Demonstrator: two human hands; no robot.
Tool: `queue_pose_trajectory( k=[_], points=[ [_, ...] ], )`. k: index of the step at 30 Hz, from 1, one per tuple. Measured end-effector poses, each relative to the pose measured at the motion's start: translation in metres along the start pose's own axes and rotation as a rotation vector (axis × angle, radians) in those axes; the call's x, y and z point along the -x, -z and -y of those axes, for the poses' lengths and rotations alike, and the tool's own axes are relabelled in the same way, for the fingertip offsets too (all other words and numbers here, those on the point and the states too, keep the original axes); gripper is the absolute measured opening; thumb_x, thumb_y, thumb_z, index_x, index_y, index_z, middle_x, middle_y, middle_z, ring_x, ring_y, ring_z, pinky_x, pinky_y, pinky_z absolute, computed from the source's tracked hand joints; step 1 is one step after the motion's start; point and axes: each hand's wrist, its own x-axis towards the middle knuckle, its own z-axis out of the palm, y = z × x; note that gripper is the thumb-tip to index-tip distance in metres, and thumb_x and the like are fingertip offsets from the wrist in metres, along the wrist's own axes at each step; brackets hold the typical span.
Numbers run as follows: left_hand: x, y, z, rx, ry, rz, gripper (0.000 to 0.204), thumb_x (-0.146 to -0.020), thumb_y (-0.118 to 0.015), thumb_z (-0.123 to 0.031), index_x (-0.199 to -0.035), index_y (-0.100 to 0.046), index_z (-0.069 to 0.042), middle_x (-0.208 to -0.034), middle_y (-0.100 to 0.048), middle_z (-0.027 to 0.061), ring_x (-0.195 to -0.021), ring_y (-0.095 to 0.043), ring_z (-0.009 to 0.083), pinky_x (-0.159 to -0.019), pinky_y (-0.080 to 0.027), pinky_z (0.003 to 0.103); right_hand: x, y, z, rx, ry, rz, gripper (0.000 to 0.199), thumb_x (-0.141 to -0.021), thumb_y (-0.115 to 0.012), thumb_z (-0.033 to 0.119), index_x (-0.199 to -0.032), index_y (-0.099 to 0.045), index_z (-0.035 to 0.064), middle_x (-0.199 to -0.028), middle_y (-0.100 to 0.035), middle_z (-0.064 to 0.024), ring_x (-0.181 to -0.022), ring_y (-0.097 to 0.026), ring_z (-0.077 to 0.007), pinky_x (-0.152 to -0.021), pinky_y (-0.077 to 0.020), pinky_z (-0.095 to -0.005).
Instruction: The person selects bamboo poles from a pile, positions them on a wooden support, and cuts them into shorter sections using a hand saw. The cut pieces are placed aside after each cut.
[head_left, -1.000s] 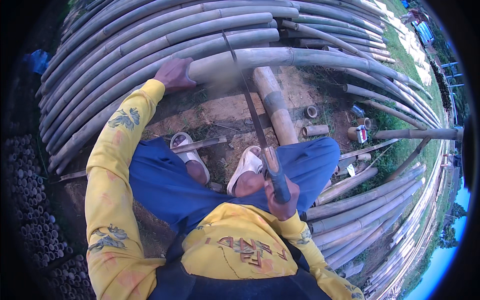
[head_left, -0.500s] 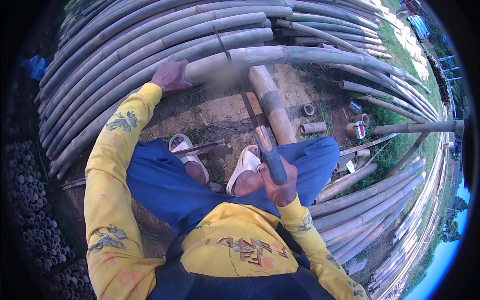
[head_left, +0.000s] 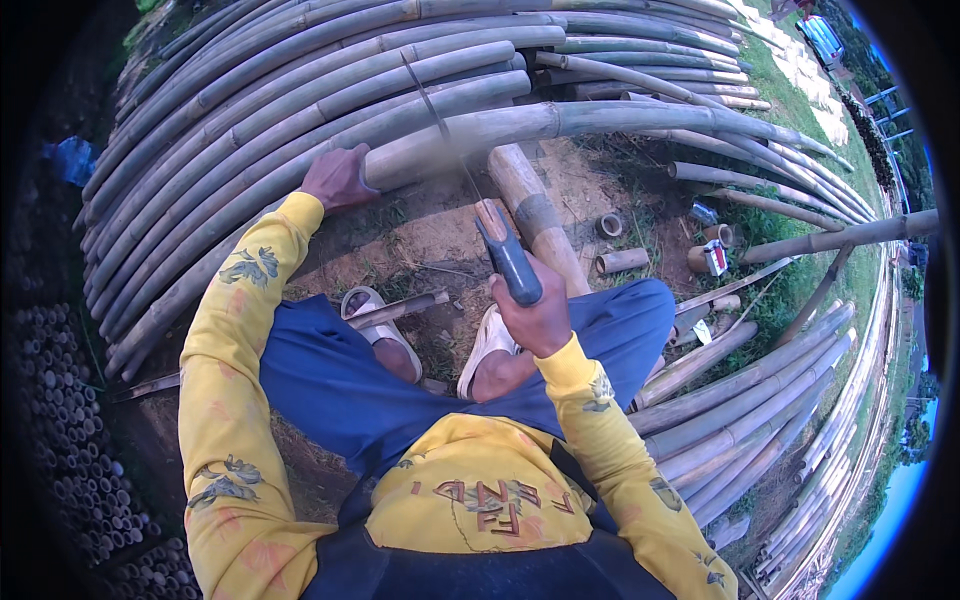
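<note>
A long bamboo pole (head_left: pixel 600 119) lies crosswise before me, propped over a shorter bamboo piece (head_left: pixel 540 215). My left hand (head_left: pixel 338 179) grips the near-left cut end of that pole, its fingers wrapped over the rim. In my right hand (head_left: pixel 532 303) is a handsaw (head_left: pixel 511 264), held by its dark handle. The thin blade crosses the pole a little to the right of my left hand and sticks out past its far side. A hazy blur covers the place where blade and pole meet, so the depth of any cut cannot be seen.
Stacked bamboo poles (head_left: pixel 300 90) fill the far side and left. More poles (head_left: pixel 740 400) lie at my right. Short bamboo rings (head_left: pixel 609 225) and offcuts (head_left: pixel 622 261) are on the ground. A split strip (head_left: pixel 400 309) lies by my sandalled feet. Cut bamboo ends (head_left: pixel 70 400) are piled far left.
My right hand has moved forward and slightly left, pushing the saw farther across the pole. My left hand still holds the pole's end.
</note>
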Motion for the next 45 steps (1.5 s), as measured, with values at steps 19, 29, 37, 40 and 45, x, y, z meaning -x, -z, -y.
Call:
queue_pose_trajectory(
  k=[19,29,37,40,45],
  points=[
    [0.001,0.006,0.020,-0.053,0.020,-0.160,0.061,-0.072,-0.081,-0.043,-0.115,-0.060,-0.004,-0.099,-0.072,0.0250,-0.096,-0.070,0.0437,-0.086,-0.054,0.053,0.078,0.019,-0.036,0.048,-0.002,-0.042,0.026,-0.082,-0.070,0.003,-0.107,-0.071,-0.0011,-0.079,-0.070,-0.0172,-0.074,-0.073,-0.0361,-0.068,-0.0567,-0.0369],
    [0.006,-0.023,0.006,-0.041,0.048,0.009,0.059,-0.071,-0.080,-0.040,-0.114,-0.060,-0.006,-0.097,-0.071,0.0217,-0.095,-0.068,0.0421,-0.083,-0.053,0.052,0.121,0.112,0.038,0.380,0.227,-0.123,0.012,-0.084,-0.070,-0.003,-0.095,-0.068,-0.0021,-0.079,-0.069,-0.0084,-0.063,-0.063,-0.0146,-0.059,-0.0498,-0.0306],
    [0.033,-0.080,-0.013,-0.224,-0.081,-0.242,0.069,-0.060,-0.090,-0.037,-0.114,-0.061,-0.006,-0.119,-0.053,0.0114,-0.116,-0.053,0.0296,-0.099,-0.045,0.043,0.135,0.160,0.035,0.180,0.083,-0.681,0.005,-0.090,-0.064,-0.004,-0.093,-0.061,-0.0027,-0.072,-0.060,-0.0065,-0.061,-0.056,-0.0126,-0.056,-0.0453,-0.0265],
    [0.037,-0.100,-0.019,-0.252,-0.041,-0.398,0.071,-0.060,-0.091,-0.033,-0.116,-0.057,-0.007,-0.118,-0.054,0.0117,-0.113,-0.054,0.0304,-0.097,-0.046,0.046,0.147,0.178,0.022,0.222,0.033,-0.821,0.005,-0.092,-0.063,-0.005,-0.091,-0.059,-0.0015,-0.069,-0.057,-0.0052,-0.060,-0.054,-0.0123,-0.055,-0.0445,-0.0265],
    [0.044,-0.135,-0.039,-0.278,-0.096,-0.187,0.069,-0.058,-0.092,-0.036,-0.111,-0.058,-0.009,-0.108,-0.054,0.0100,-0.106,-0.056,0.0280,-0.090,-0.047,0.041,0.167,0.182,0.005,0.101,-0.180,-0.997,0.011,-0.093,-0.065,-0.004,-0.087,-0.057,0.0007,-0.069,-0.057,-0.0037,-0.060,-0.054,-0.0108,-0.059,-0.0447,-0.0260]
  ],
)
